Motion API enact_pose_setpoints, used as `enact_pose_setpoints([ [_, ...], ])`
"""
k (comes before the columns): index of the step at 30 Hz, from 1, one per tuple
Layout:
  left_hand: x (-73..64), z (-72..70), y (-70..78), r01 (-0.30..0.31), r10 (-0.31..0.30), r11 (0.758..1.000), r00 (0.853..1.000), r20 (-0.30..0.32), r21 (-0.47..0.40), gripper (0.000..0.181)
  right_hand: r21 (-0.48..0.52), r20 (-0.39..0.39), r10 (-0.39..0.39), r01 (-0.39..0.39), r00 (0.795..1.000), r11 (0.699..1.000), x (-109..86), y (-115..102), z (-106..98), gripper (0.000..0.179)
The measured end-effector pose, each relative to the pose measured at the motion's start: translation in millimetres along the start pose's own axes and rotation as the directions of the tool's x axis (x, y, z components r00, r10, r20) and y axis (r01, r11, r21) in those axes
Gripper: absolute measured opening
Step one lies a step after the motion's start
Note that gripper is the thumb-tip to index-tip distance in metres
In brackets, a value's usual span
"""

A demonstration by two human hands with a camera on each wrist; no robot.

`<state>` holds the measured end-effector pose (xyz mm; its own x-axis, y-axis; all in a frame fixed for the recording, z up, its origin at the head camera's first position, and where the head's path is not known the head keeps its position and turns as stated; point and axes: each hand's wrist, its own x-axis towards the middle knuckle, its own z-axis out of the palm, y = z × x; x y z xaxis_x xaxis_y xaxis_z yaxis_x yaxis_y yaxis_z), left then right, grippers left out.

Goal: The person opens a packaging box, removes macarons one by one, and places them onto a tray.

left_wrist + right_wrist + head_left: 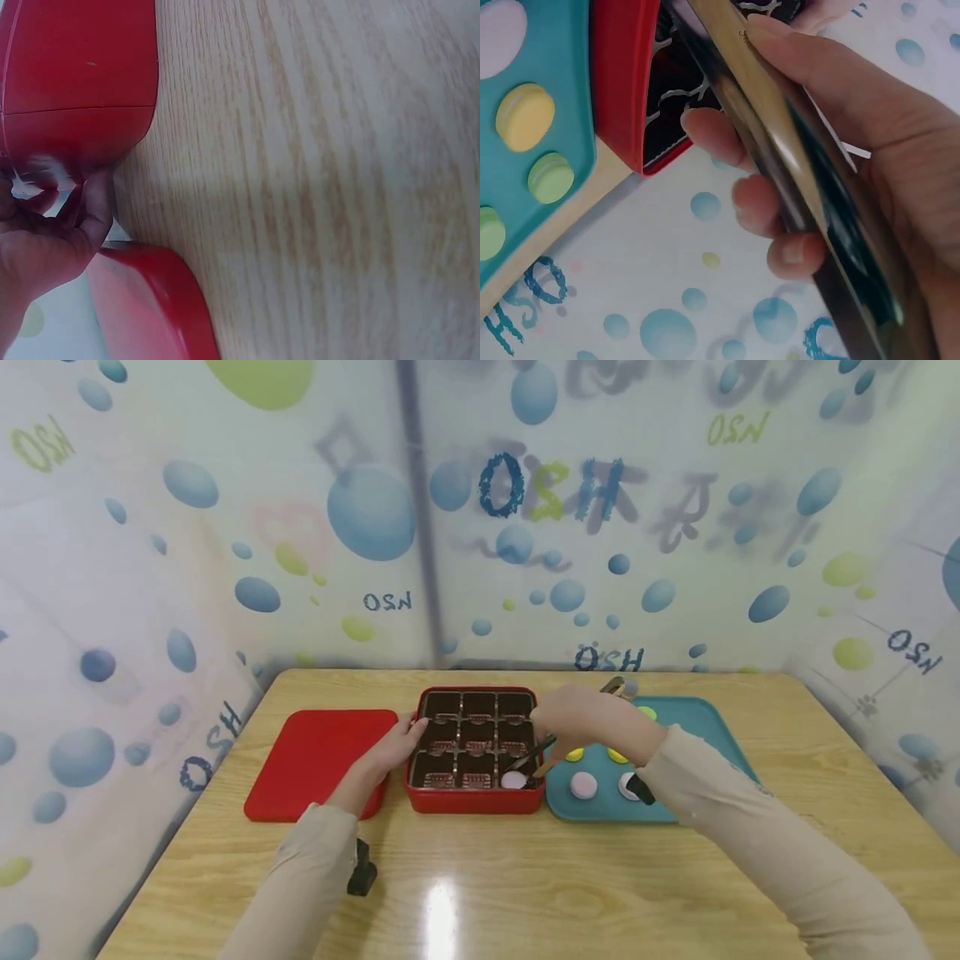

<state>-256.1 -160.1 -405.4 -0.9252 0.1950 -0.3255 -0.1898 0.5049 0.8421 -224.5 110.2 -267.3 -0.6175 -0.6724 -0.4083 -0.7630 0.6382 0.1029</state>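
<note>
My right hand (573, 718) holds metal tongs (769, 127), its fingers wrapped round the arms. The tongs' tips reach down into the front right compartment of a red box (474, 802). A pale pinkish macaron (513, 780) sits at those tips; whether they still squeeze it, I cannot tell. The box has a dark brown divided insert (477, 737), and its other visible compartments hold nothing. At the box's left side my left hand (393, 748) grips the wall, thumb near the rim. In the left wrist view, its fingers (96, 202) touch the box's outer side.
A teal tray (693, 718) stands right of the box, bearing several macarons: yellow (525, 118), green (551, 178) and pale ones (583, 785). Left of the box lies a flat red lid (300, 768). All stand on a wooden table (570, 885) before a patterned curtain (660, 560).
</note>
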Motion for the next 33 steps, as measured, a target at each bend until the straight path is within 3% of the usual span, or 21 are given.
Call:
enact_pose_setpoints([
  [10,0.3,-1.3,1.9,0.015,-0.014,0.999,1.0,-0.008,0.039,0.063,0.128,-0.098,-0.062,0.074,0.993,0.989,-23.8,23.0,1.0,0.018],
  [18,-0.5,-0.3,2.2,0.017,-0.017,1.0,1.0,0.006,0.022,0.063,0.252,-0.09,0.062,-0.038,0.994,0.967,-50.1,37.0,0.4,0.029],
  [33,0.9,-1.4,1.2,0.004,-0.004,1.0,1.0,0.014,-0.001,0.062,0.281,-0.099,0.081,-0.051,0.992,0.958,-90.4,67.6,20.4,0.029],
])
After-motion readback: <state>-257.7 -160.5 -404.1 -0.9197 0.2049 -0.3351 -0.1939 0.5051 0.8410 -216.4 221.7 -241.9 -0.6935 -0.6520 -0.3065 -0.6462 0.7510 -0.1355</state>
